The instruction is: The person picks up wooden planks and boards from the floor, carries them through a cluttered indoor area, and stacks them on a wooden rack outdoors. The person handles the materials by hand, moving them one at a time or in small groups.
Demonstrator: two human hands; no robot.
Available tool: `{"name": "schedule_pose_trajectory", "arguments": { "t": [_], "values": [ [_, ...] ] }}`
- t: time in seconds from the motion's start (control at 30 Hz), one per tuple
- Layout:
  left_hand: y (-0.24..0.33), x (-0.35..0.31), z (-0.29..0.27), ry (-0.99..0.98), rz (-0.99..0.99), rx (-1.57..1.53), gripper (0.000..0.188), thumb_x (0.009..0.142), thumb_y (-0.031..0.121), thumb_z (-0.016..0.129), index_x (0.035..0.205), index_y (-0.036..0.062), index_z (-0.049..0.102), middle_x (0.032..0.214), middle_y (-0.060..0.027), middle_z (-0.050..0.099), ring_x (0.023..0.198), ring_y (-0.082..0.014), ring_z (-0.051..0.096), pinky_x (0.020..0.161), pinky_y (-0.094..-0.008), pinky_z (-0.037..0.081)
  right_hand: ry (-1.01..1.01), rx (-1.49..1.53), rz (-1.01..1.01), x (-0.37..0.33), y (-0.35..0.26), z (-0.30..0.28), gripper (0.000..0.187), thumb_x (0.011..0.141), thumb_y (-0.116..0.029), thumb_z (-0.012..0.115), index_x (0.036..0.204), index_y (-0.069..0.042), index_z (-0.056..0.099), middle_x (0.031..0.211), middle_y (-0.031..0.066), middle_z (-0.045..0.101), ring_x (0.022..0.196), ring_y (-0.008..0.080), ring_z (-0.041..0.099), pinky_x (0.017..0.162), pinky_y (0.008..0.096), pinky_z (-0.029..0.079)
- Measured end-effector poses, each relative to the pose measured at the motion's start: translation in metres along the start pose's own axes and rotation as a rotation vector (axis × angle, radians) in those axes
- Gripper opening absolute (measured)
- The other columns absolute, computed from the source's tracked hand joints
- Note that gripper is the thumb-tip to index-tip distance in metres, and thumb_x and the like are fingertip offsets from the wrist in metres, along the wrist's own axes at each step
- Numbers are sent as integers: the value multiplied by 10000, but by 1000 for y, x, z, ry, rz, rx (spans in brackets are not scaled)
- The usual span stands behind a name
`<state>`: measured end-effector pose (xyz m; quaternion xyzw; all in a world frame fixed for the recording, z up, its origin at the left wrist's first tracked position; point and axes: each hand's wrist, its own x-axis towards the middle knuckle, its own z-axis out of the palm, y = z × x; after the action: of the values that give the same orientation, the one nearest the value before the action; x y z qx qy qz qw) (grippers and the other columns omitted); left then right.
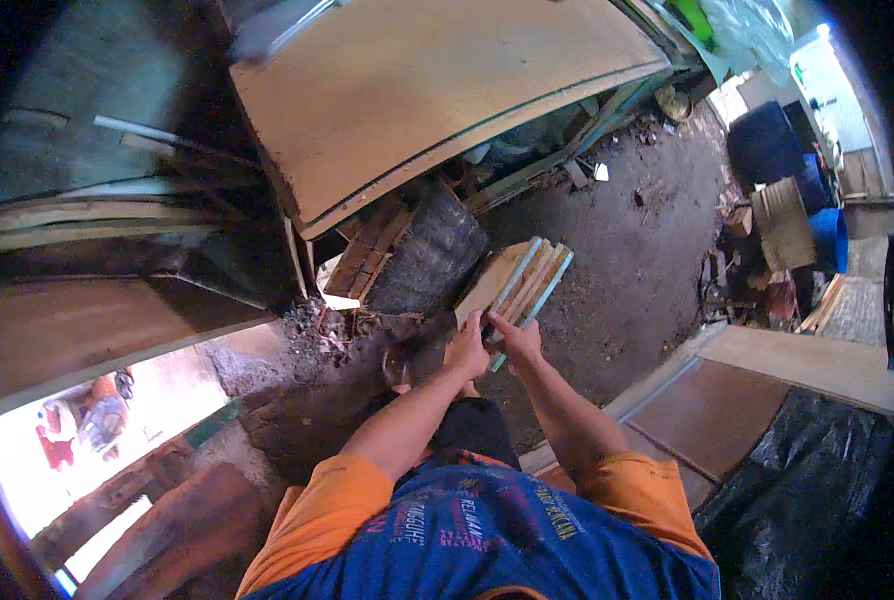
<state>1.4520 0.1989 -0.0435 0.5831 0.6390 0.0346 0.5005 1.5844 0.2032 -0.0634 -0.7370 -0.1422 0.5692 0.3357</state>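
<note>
Left hand (469, 352): closed on the near end of the boards (527, 278).
Right hand (518, 346): holding that same end, just beside the left.
Boards: stacked, at 1 o'clock from the hands.
Container (435, 250): dark, 11 o'clock.
Sheet (807, 490): black, 4 o'clock.
Panel (447, 100): wooden, 12 o'clock.
Drum (765, 145): blue, 2 o'clock.
</note>
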Motion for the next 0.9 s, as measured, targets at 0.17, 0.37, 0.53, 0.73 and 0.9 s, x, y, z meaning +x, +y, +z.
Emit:
{"name": "schedule_pose_trajectory", "arguments": {
  "t": [0.17,0.37,0.53,0.73,0.9],
  "values": [
    [-31,11,2,-136,34,-69,878,688,92,738,1459,108,317,1272,-287,578,1150,-449,588,981,-506,482,-58,39,-80,-23,13,-2,463,816,-237,820,1177,-11,636,1058,115,693,892,233,679,700,388,573],
    [-49,-4,10,-151,104,-150,916,645,186,835,1425,40,378,1368,-248,517,1266,-393,518,1053,-442,445,-56,97,-39,-54,26,-11,362,860,-244,794,1124,-42,648,990,58,697,879,180,660,738,360,526],
    [-49,-30,11,-191,124,-274,952,638,254,890,1413,10,394,1342,-225,541,1260,-357,529,1060,-411,435,-7,38,-33,-67,36,-37,510,795,-228,857,1155,-10,570,1052,96,677,908,192,658,788,361,546],
    [-55,-107,-19,-129,22,-343,903,620,330,899,1351,-18,499,1261,-216,613,1173,-318,603,1002,-383,472,-204,43,-154,-78,32,-87,524,800,-210,851,1168,8,548,1050,105,669,916,177,639,801,335,527],
    [-54,-201,-58,-30,-238,-214,988,579,376,918,1373,-21,483,1276,-237,604,1173,-317,606,1011,-372,472,-318,-259,-213,-69,30,-132,462,763,-179,859,1105,-12,596,931,59,690,773,161,648,694,324,531]
  ]
}}
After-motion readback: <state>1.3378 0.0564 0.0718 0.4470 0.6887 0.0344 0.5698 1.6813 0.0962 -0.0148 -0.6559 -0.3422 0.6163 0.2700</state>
